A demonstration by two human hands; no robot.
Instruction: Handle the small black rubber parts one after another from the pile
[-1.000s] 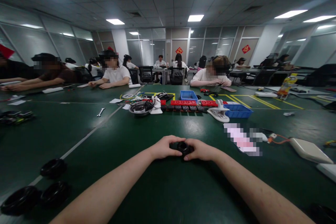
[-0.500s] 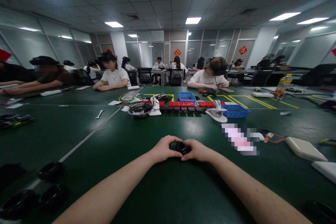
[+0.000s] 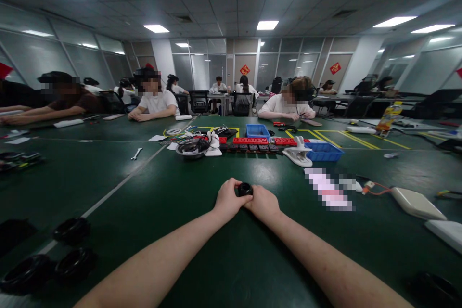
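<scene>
A small glossy black ring [image 3: 245,189] with a round hole in its top is held between both hands in the middle of the green table. My left hand [image 3: 228,199] is closed on its left side, with the thumb across the front. From the right, my right hand [image 3: 264,202] grips the same ring; its fingers are partly hidden behind it and beside the left thumb. Three larger-looking black rings, one of them a black ring [image 3: 71,230], lie by my left forearm. Another dark ring [image 3: 435,288] lies at the lower right corner.
Across the table sit a red power strip [image 3: 250,140], a blue bin [image 3: 325,151], a white clamp [image 3: 299,153] and a bowl of cables [image 3: 193,148]. A wrench [image 3: 136,154] lies left. To the right are a beige box [image 3: 417,203] and a bottle [image 3: 389,119]. Several people sit beyond.
Both hands have moved slightly away from me and a little left with the black ring. My right hand has turned so its back faces up more.
</scene>
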